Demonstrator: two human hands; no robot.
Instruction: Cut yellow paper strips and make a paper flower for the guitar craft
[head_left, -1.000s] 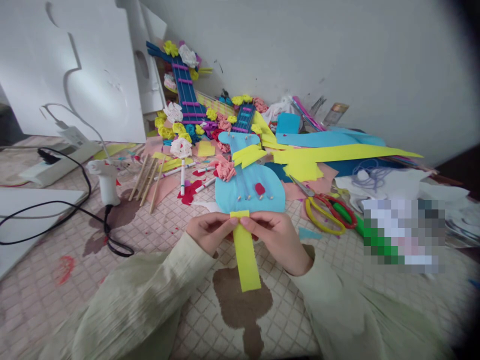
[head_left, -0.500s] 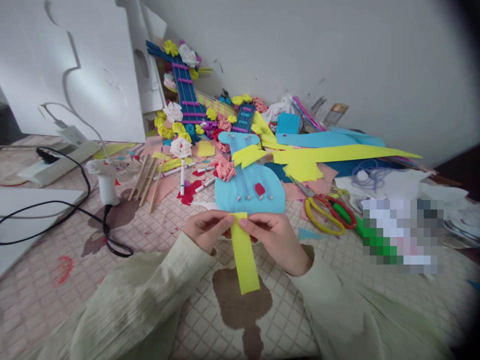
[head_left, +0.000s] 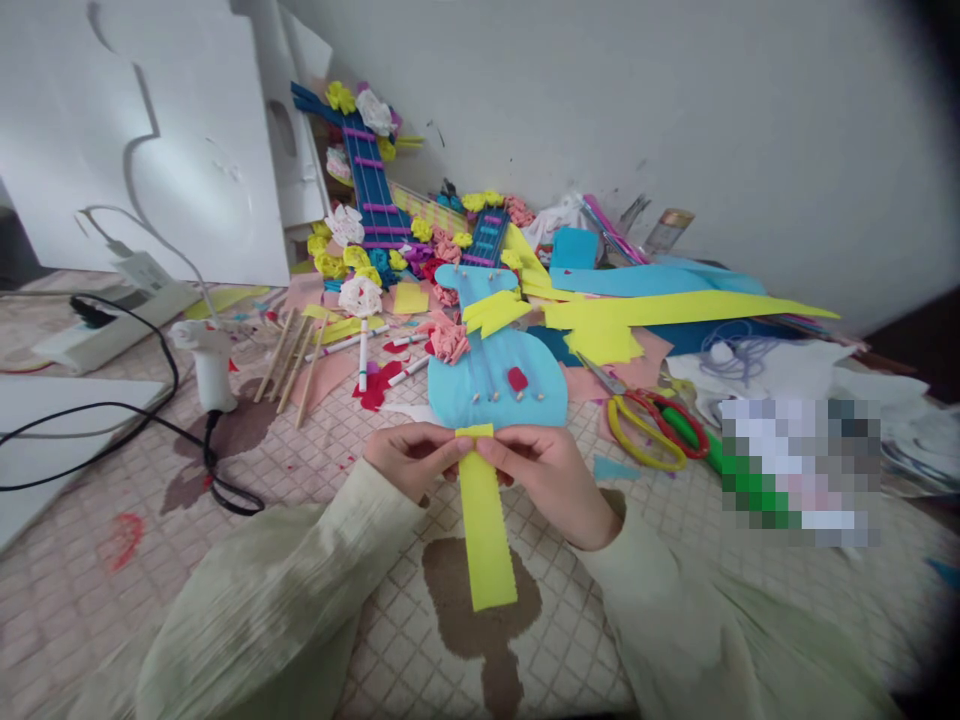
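A yellow crepe paper strip (head_left: 489,540) hangs down from between my hands, over a brown stain on the tablecloth. My left hand (head_left: 411,458) pinches its top left edge between thumb and fingers. At the top right edge my right hand (head_left: 553,475) pinches the same strip. A narrow bit of the strip stands up above both thumbs; the fingertips behind it are hidden. Just beyond my hands lies a light blue guitar shape (head_left: 495,375) with strings, a red patch, a pink paper flower (head_left: 448,338) and folded yellow paper pieces (head_left: 495,314) on it.
To the left are a white glue gun (head_left: 210,365) with a black cord, a power strip (head_left: 112,325) and wooden sticks (head_left: 289,365). Scissors (head_left: 645,430) with yellow and red handles lie right. Paper flowers and a dark blue guitar neck (head_left: 373,185) stand at the back.
The yellow strip's lower end hangs slightly lower and straighter, and its top sits a little differently between my thumbs. Both hands keep their pinch in nearly the same place.
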